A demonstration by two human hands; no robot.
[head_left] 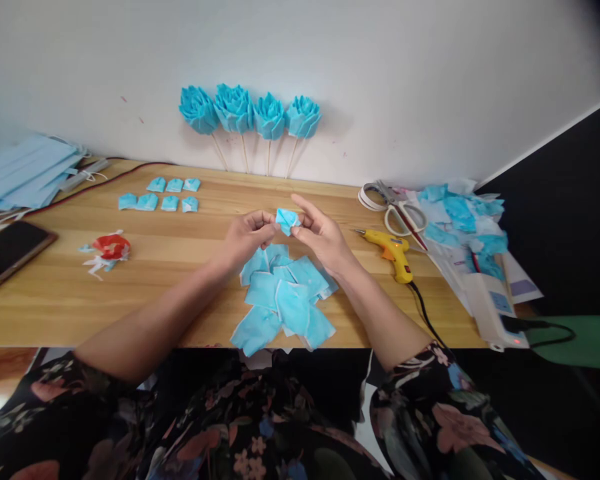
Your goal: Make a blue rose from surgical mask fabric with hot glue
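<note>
Between my two hands, a small folded piece of blue fabric is held up over the table. My left hand pinches its left edge with thumb and fingers. On its right edge, the thumb and fingers of my right hand are closed, while the index finger points up and away. Below my hands lies a loose pile of cut blue fabric pieces, reaching the table's front edge. Several folded blue petals sit in two rows to the left. Several blue fabric flowers on thin sticks lean against the wall.
On the right lie a yellow glue gun, scissors, a tape roll, blue scraps and a white power strip. Leftward are face masks, a phone and a red tangled scrap. A wall closes the back.
</note>
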